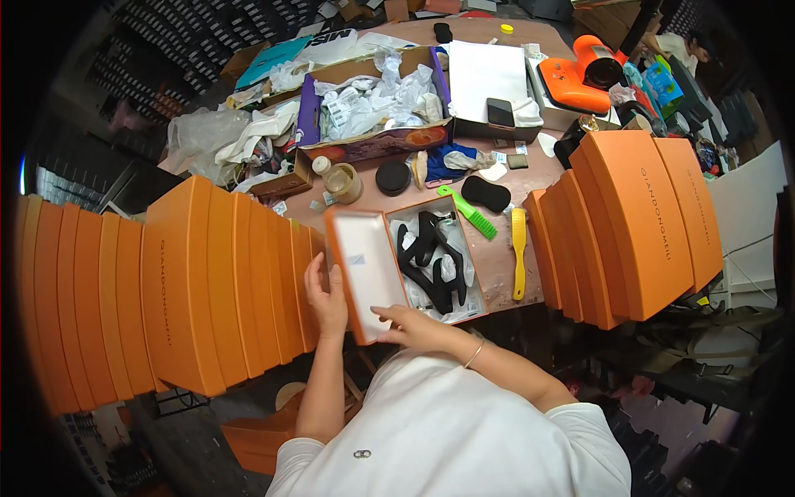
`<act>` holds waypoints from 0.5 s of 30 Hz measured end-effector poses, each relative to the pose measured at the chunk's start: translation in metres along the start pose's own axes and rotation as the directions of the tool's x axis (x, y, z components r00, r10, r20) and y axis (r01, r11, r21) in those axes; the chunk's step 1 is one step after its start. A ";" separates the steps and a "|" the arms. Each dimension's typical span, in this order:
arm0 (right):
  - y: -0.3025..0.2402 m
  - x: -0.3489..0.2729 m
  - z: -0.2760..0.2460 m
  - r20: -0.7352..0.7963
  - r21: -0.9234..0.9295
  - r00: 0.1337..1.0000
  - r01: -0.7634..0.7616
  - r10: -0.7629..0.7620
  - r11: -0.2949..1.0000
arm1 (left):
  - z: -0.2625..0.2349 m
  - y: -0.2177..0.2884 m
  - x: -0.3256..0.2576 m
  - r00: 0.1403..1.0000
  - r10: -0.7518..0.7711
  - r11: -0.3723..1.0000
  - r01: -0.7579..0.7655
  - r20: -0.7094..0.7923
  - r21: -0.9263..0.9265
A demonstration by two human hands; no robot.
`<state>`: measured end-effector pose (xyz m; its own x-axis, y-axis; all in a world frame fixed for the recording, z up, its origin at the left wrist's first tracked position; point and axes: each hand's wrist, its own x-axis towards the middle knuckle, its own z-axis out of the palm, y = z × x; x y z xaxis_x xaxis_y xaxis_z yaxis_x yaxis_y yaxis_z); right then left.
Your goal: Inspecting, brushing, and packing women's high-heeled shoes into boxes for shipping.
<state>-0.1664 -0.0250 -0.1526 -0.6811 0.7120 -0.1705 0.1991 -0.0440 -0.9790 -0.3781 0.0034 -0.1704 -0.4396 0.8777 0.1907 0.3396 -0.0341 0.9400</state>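
An orange shoebox [482, 302] stands on the table in front of me, with a pair of black high-heeled shoes [429, 257] and white tissue inside. Its lid [368, 265] rises tilted along the left side, pale inner face toward the box. My left hand [329, 300] is against the lid's outer left side, thumb and fingers apart. Over the lid's near end, beside the box's near left corner, my right hand [412, 326] has its fingers stretched out and parted. Part of each hand's contact with the lid is hidden.
Orange shoeboxes [178, 282] line the left, and more boxes [633, 224] stand at the right. A green brush [469, 214], yellow brush [518, 253], black round tin [392, 177] and bottle [339, 182] lie around the open box. Behind are a purple carton [373, 145] and an orange device [580, 79].
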 end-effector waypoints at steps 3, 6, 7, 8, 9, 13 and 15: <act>0.025 0.008 -0.005 -0.330 -0.376 0.927 0.041 -0.175 0.926 | -0.019 -0.001 0.014 0.991 -0.057 0.998 0.061 0.124 -0.023; 0.060 0.024 -0.063 -0.561 -0.510 0.805 -0.153 -0.193 0.846 | 0.002 0.004 0.005 0.946 -0.068 0.997 0.075 0.316 -0.009; 0.058 0.035 -0.076 -0.562 -0.545 0.823 -0.290 -0.086 0.787 | 0.015 -0.003 -0.007 0.906 -0.025 0.999 0.041 0.422 -0.028; 0.075 0.045 -0.087 -0.543 -0.609 0.839 -0.362 -0.038 0.706 | 0.028 0.012 -0.017 0.830 -0.042 0.996 0.076 0.557 -0.038; 0.088 0.057 -0.093 -0.529 -0.633 0.846 -0.446 0.067 0.633 | 0.038 0.020 -0.024 0.737 0.040 0.998 -0.003 0.674 -0.057; 0.087 0.080 -0.118 -0.453 -0.710 0.853 -0.522 0.260 0.473 | 0.052 0.035 -0.019 0.706 0.019 1.000 -0.026 0.708 0.000; 0.067 0.070 -0.138 -0.382 -0.574 0.885 -0.452 0.265 0.683 | 0.051 0.012 -0.014 0.784 -0.170 0.959 0.271 0.597 -0.083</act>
<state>-0.1037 0.1187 -0.2150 -0.2807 0.8866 -0.3676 0.8481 0.0498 -0.5275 -0.3252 0.0156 -0.1759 0.0943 0.9792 -0.1795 0.1375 0.1657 0.9765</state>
